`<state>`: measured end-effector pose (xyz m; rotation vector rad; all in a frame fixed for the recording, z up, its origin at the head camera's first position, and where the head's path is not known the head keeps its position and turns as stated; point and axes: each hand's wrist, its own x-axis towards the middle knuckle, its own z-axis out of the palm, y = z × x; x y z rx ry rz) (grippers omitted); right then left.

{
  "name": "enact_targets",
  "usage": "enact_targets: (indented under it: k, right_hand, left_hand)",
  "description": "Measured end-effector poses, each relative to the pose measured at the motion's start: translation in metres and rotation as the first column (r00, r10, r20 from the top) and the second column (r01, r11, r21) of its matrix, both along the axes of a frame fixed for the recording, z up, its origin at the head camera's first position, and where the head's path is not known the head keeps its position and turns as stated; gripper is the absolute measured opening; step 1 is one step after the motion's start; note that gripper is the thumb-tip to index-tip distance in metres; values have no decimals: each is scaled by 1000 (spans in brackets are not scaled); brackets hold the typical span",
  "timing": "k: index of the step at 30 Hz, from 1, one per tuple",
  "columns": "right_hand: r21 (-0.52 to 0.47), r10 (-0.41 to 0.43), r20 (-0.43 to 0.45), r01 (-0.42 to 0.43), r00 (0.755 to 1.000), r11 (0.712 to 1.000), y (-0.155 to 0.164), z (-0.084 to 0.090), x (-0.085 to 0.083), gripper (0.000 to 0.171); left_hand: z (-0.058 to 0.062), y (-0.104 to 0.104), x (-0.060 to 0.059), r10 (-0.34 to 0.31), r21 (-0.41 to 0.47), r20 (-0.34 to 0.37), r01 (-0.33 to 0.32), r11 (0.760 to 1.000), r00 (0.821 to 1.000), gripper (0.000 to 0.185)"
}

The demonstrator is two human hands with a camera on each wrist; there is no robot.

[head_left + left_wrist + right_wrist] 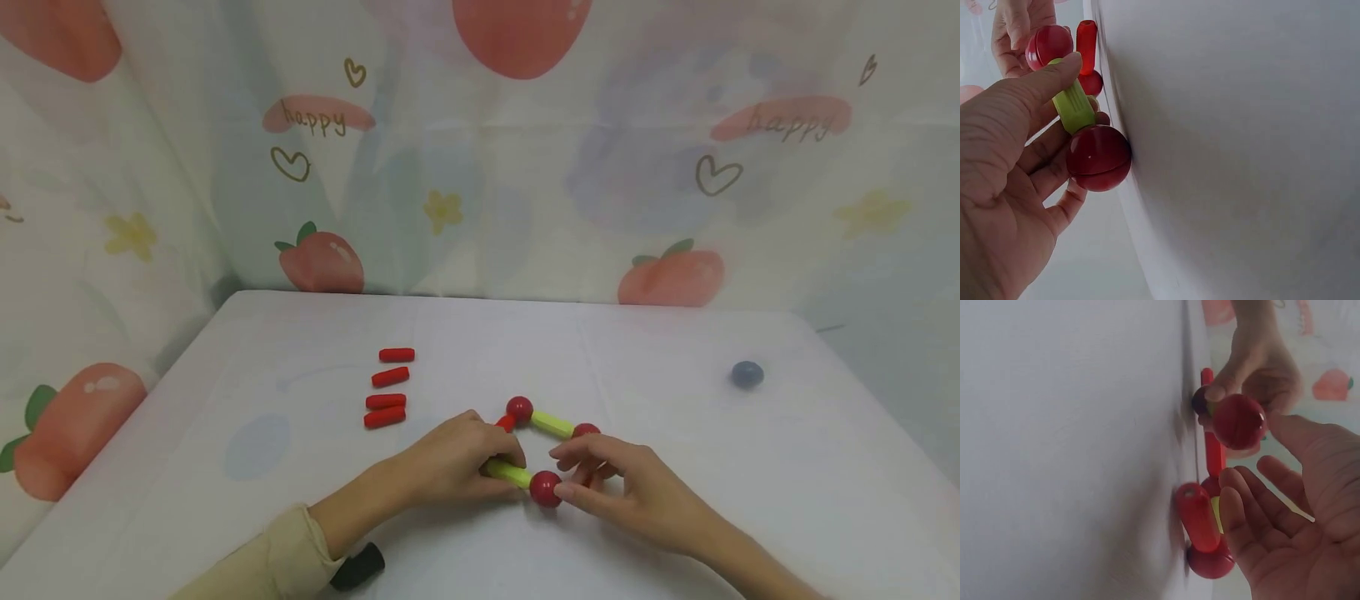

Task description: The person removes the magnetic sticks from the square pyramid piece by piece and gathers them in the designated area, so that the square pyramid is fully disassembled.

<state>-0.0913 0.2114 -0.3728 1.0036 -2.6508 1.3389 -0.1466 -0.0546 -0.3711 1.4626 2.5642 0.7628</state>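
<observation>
A yellow-green rod is pinched by the left hand, thumb on top. The right hand is held loosely spread, fingertips at the red ball capping the rod's right end. The rod's long axis runs left to right between both hands, on the white table. A second rod and ball are joined just behind. Four red rods lie left; a blue ball lies well apart, right.

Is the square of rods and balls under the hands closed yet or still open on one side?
Cannot tell. The square shows two green rods and three red balls, but the left hand and right hand hide the remaining sides.
</observation>
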Motion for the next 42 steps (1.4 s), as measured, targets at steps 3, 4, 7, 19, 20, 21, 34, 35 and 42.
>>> enact_targets:
  k: [3, 4, 7, 19, 20, 21, 34, 35, 42]
  right_hand:
    - [-14, 18, 53, -17, 998, 1000, -2, -1, 0, 31]
    - [-18, 23, 67, -21, 997, 1000, -2, -1, 0, 31]
    - [-30, 35, 99, -32, 995, 999, -3, -1, 0, 31]
    - [-66, 84, 173, -74, 981, 995, 2, -6, -5, 29]
    - [-70, 88, 176, -77, 980, 995, 3, -6, -5, 29]
    - [-74, 93, 180, -81, 979, 994, 3, -6, -5, 29]
    - [-127, 131, 209, -106, 969, 986, 11, -2, -1, 30]
    - [-125, 122, 198, -99, 972, 987, 13, -1, -1, 31]
    - [35, -197, 199, 193, 960, 980, 47, -1, -9, 41]
  left_hand:
    - [1, 4, -1, 23, 50, 127, -30, 998, 992, 20]
    - [1, 5, -2, 28, 64, 167, -39, 997, 986, 21]
    - [1, 8, -3, 35, 92, 252, -60, 994, 967, 25]
    - [-2, 11, -5, 27, 118, 288, -63, 991, 957, 23]
    - [-1, 12, -5, 29, 118, 287, -65, 991, 957, 23]
    - [-1, 12, -4, 32, 118, 290, -69, 991, 957, 23]
    - [-1, 14, -3, 114, 58, 217, -130, 990, 969, 21]
    - [-1, 14, -2, 124, 50, 217, -138, 989, 968, 21]
    - [0, 12, 1, 152, 25, 200, -160, 987, 968, 22]
